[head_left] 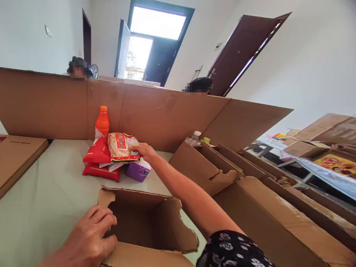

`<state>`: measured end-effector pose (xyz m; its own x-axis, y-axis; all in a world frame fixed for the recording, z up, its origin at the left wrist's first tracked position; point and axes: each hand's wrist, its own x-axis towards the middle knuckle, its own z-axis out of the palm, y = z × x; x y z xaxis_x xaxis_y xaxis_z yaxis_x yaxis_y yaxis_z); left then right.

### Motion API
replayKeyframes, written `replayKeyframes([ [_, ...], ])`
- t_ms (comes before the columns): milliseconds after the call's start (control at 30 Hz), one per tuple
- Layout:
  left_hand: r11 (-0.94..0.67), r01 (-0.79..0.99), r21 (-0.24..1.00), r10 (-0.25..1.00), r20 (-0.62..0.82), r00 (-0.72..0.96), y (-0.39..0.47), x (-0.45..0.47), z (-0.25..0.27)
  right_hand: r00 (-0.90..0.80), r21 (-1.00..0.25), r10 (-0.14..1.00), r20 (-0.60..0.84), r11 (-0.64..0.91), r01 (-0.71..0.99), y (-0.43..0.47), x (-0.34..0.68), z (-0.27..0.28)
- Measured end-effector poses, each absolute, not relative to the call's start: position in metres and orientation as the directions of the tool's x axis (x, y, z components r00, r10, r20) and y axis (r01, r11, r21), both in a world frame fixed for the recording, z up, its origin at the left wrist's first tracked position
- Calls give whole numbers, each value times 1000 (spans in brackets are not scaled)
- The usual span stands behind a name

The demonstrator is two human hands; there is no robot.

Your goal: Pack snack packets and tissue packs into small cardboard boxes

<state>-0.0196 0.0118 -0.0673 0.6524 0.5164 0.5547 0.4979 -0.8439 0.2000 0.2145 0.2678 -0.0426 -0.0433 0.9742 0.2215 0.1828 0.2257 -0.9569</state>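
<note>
My right hand (143, 151) reaches forward and grips the right edge of a clear-and-red food packet (120, 147) with a printed red label. That packet rests on top of two red bags (100, 171), with white packaging partly showing between. A purple box (138, 170) sits just under my right hand, its top partly covered. Behind the pile stands an orange drink bottle (102, 122) with an orange cap. My left hand (94, 231) is closed over the left wall of an open cardboard box (150, 247) near me. The part of the box's inside that shows holds nothing.
A tall cardboard screen (155, 115) runs behind the items. Cardboard compartments (264, 207) fill the right side, with a clear bottle (194, 138) among them. A flat carton (20, 155) lies at left. Two people's heads show beyond the screen.
</note>
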Motion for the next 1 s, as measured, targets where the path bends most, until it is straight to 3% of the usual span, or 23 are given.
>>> replayKeyframes([
  [200,-802,524,287,594,481,645,9,-19,-58,23,-988,988,151,151,-8,238,237,-12],
  [367,-805,547,228,590,397,703,8,-20,-47,103,-864,876,472,483,-142,163,279,25],
  [433,-801,560,210,595,373,712,7,-19,-40,114,-857,857,502,511,-64,123,288,33],
  [500,-792,574,207,607,363,707,6,-17,-33,90,-898,894,439,439,27,86,290,33],
  [633,-765,612,200,642,312,700,2,-13,-25,-86,-912,930,356,366,183,40,291,14],
  [800,-723,668,175,687,276,672,-2,-10,-30,-409,-720,823,394,553,419,20,296,8],
  [1000,-591,795,132,765,403,502,-12,-4,-35,-431,-588,803,412,596,547,10,299,18],
])
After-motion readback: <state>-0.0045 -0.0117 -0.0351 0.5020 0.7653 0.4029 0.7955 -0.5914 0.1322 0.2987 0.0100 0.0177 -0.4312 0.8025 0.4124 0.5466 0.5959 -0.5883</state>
